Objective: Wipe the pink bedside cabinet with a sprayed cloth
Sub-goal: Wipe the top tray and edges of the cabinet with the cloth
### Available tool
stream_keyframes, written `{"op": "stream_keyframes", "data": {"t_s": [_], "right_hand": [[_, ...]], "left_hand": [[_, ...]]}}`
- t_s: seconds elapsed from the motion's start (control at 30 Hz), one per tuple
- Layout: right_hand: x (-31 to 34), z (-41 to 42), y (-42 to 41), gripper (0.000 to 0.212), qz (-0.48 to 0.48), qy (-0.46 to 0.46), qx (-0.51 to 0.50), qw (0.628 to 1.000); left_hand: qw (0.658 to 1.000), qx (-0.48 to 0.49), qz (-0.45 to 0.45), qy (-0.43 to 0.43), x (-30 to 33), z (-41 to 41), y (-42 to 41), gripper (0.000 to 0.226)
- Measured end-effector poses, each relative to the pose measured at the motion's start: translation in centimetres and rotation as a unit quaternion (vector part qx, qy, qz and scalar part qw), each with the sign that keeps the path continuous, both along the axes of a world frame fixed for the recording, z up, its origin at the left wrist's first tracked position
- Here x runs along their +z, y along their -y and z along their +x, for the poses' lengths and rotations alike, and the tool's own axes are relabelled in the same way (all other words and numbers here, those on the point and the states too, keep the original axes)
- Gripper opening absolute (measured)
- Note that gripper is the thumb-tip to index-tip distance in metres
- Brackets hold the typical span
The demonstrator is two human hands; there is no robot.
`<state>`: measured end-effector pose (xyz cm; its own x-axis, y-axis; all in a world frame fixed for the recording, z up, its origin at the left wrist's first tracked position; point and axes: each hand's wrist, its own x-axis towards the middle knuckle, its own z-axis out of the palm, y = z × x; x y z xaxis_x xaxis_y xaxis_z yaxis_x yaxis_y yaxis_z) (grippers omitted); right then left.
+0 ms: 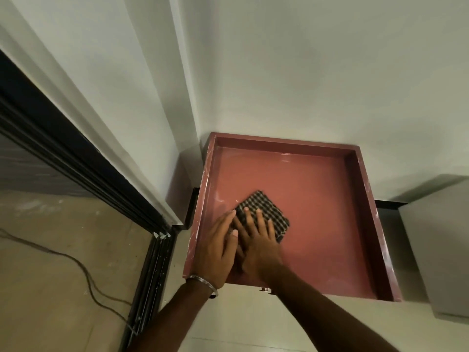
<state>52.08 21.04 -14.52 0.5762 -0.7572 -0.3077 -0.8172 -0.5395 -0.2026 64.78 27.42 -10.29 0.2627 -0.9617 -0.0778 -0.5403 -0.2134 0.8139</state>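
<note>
Nearest the camera, two bare forearms reach forward. The left hand, with a thin metal bangle at the wrist, lies flat and open, and the right hand lies flat and open too, partly over the left one. Both press the folded dark-and-cream checked cloth, which lies under and just beyond the fingers, near the left front of the glossy pink bedside cabinet top with its raised rim. Most unwiped surface seems to lie right and farther away. The cloth's near part is hidden; dampness cannot be told
</note>
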Motion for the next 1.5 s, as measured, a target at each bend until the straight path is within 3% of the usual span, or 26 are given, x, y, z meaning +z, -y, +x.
{"op": "stream_keyframes", "data": {"t_s": [0.23, 0.4, 0.5, 0.7, 1.0, 1.07, 1.23, 1.5], "right_hand": [[-0.4, -4.6, -3.7, 0.062, -0.012, 0.028, 0.082, 0.996], [-0.7, -10.8, -2.9, 0.067, -0.020, 0.002, -0.060, 0.998], [-0.5, -12.2, -3.1, 0.068, -0.015, -0.009, -0.124, 0.992], [-0.8, -9.2, -4.7, 0.072, -0.020, -0.017, -0.170, 0.985], [-0.7, -1.1, -6.9, 0.068, -0.013, 0.012, -0.052, 0.998], [-0.7, 0.1, -6.5, 0.067, -0.014, 0.016, -0.025, 0.999], [-0.7, 0.3, -4.7, 0.067, -0.014, 0.011, 0.020, 1.000], [-0.5, -3.8, -3.7, 0.077, -0.019, -0.030, -0.185, 0.982]], "left_hand": [[0.994, -0.045, -0.018, 0.095, 0.7, 1.0, 0.1, 0.060], [0.979, -0.076, -0.016, 0.189, 1.9, 1.1, -1.3, 0.066], [0.978, -0.055, -0.001, 0.199, 2.2, 1.8, -2.4, 0.069], [0.991, 0.009, 0.012, 0.131, 1.2, 3.8, -3.1, 0.073], [0.994, 0.090, 0.005, -0.068, 0.9, 4.4, -2.0, 0.068], [0.988, 0.106, 0.017, -0.107, 0.8, 4.6, -1.8, 0.079], [0.983, 0.110, 0.042, -0.142, 1.0, 5.2, -1.6, 0.084], [0.978, 0.103, 0.032, -0.181, 1.2, 6.1, -1.7, 0.080]]}}
